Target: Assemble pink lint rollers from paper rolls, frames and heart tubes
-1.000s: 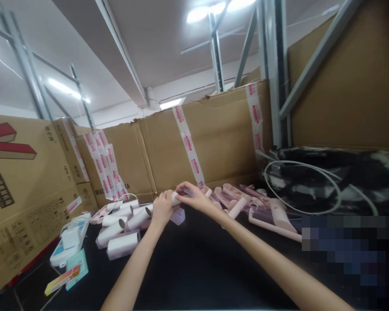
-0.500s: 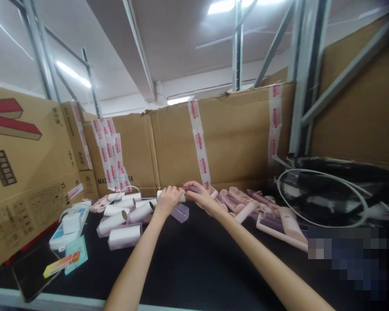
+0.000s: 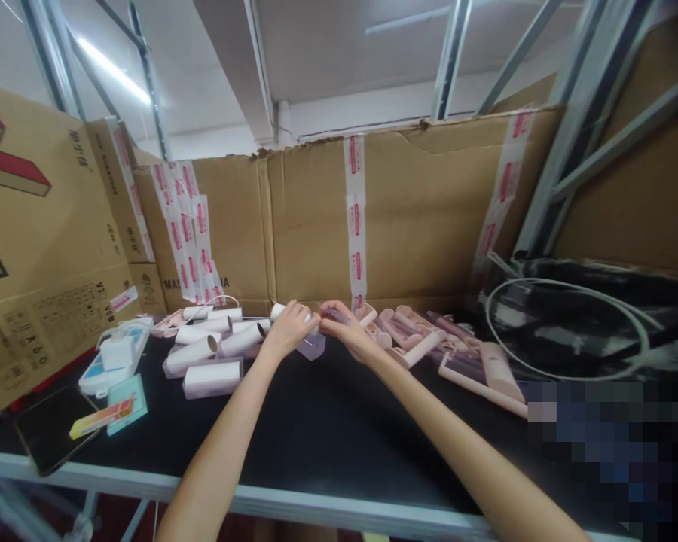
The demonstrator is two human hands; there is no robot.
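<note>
At the back middle of the black work surface, my left hand (image 3: 290, 329) is closed around a white tube (image 3: 277, 309), whose middle its fingers hide. Just below that hand, a clear plastic sleeve (image 3: 313, 347) shows, tilted; whether it touches the tube is hard to see. My right hand (image 3: 343, 331) is closed close beside the left, its fingertips on a thin translucent purplish piece (image 3: 334, 312). Left of my hands lie several white tubes (image 3: 212, 374), some set in clear plastic sleeves. Right of them are several pale pink plastic parts (image 3: 423, 349), heaped together.
A power strip (image 3: 113, 365) with a white charger, a dark phone (image 3: 53, 433) and a teal card (image 3: 129, 406) lie at the left. A cardboard wall (image 3: 310, 233) stands behind. A coiled white cable (image 3: 489, 316) rests on black plastic at the right. The metal front edge (image 3: 316, 503) is near me.
The view has tipped downward, so the front edge shows more. My hands stay together at the same spot, still holding the white tube and the purplish piece.
</note>
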